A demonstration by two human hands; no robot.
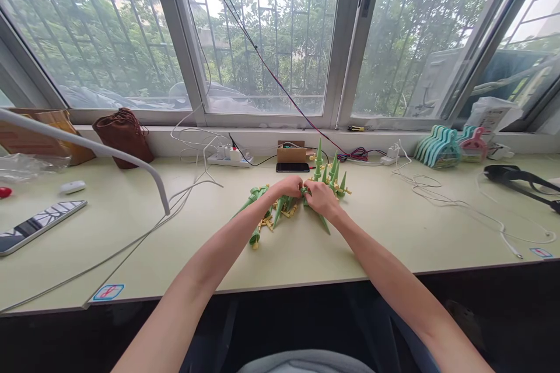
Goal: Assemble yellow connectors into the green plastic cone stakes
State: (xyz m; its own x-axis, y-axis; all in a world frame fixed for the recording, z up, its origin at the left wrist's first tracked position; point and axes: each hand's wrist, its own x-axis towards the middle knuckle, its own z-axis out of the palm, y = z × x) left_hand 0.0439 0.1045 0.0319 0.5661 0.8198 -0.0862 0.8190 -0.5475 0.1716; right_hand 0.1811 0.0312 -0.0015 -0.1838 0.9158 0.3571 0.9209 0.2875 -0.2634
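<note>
A heap of green cone-shaped plastic spikes with yellow ends (262, 210) lies on the pale green desk (394, 233), some flat and a few standing upright (333, 175). My left hand (286, 187) and my right hand (321, 198) meet over the middle of the heap, fingers curled and pinched together on one of the green pieces. What exactly sits between the fingers is mostly hidden by the hands.
Behind the heap lie a phone (292, 167), a small cardboard box (291, 154) and a power strip (230, 158). A lamp arm (87, 148) crosses the left side. White cables (459, 204), teal hangers (440, 145), a brown pouch (123, 135) and a tablet (37, 224) surround the area.
</note>
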